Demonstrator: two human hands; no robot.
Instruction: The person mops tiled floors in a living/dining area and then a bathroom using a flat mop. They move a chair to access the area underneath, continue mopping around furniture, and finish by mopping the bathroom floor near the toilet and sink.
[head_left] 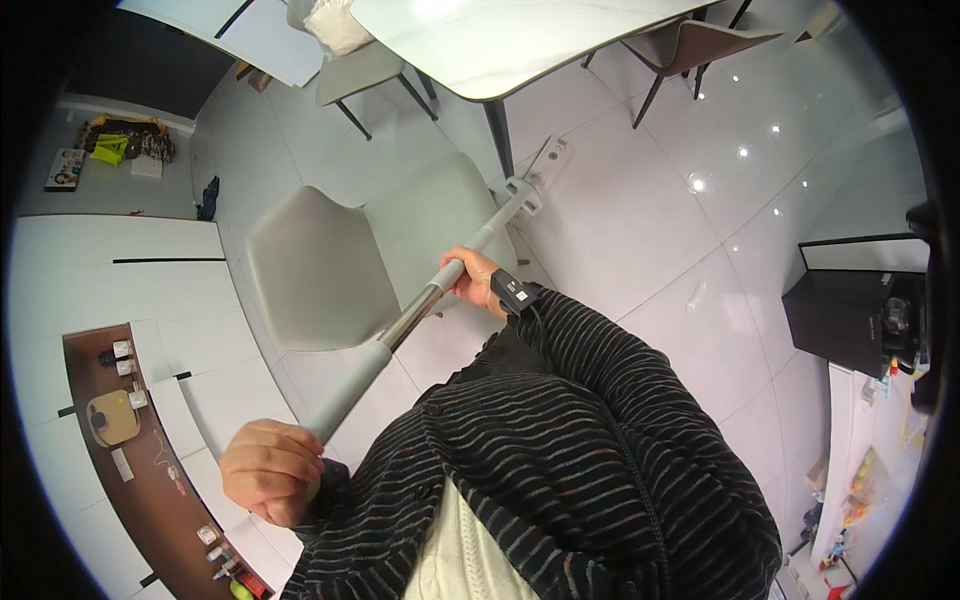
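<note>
A long-handled flat mop (345,397) slants across the view, its pole grey with a bare metal section in the middle. My left hand (270,470) is closed round the upper end of the pole at the lower left. Farther down, my right hand (468,277) grips the grey lower part, with a black band and small device on that wrist. The pale mop head (548,165) rests on the floor beside a dark table leg (498,138); the leg and the pole's joint hide part of it. A light grey chair (315,270) stands just beyond the pole.
A white-topped table (500,40) stands ahead, with a grey chair (365,75) and a brown chair (690,50) at it. White cabinets (170,290) with a brown niche (135,450) line the left. A black box-shaped item (835,315) sits at the right.
</note>
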